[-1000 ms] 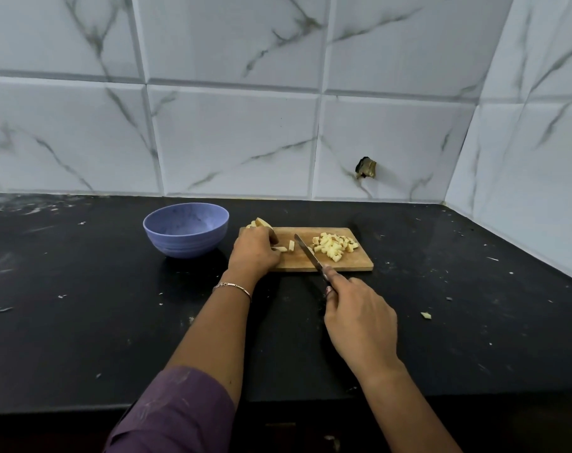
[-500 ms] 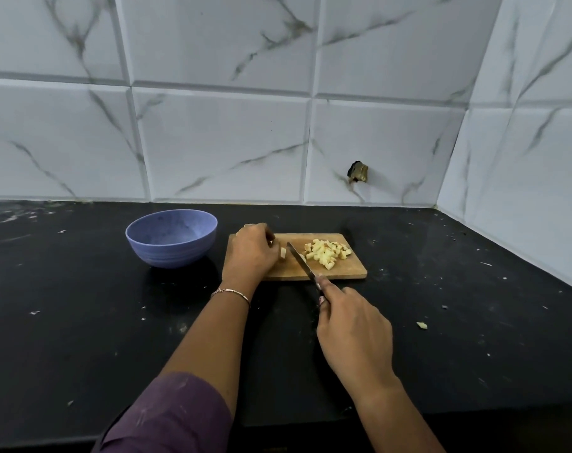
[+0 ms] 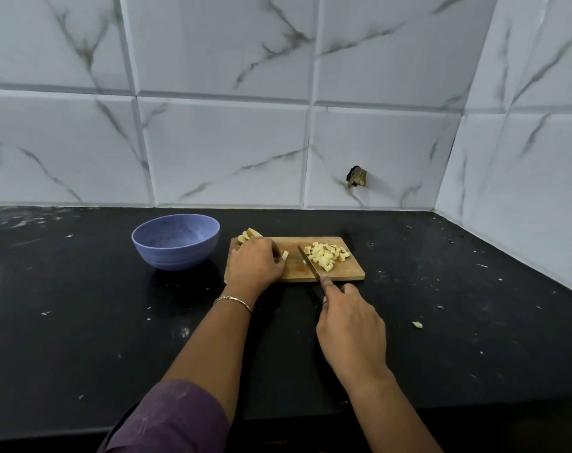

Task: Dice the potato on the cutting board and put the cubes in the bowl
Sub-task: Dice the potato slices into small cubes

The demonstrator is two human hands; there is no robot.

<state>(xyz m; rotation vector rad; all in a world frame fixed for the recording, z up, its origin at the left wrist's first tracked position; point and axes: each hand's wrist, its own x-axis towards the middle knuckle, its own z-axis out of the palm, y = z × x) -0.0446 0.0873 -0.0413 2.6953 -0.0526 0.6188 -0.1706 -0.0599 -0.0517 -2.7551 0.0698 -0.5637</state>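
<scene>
The potato lay mostly hidden under the left hand gripping it on the cutting board; the right hand clenched the knife, handle unseen.

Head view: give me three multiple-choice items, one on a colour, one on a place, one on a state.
1. The bowl is: A white; B blue-purple; C green.
2. The pile of potato cubes lies: A in the bowl; B on the right part of the cutting board; C on the counter.
3. The right hand: A lies open; B holds the bowl; C grips the knife.
Answers: 1 B, its wall and inside show blue-purple. 2 B, the cubes sit on the wood, right of the knife. 3 C, its fingers curl round the knife's handle.
</scene>
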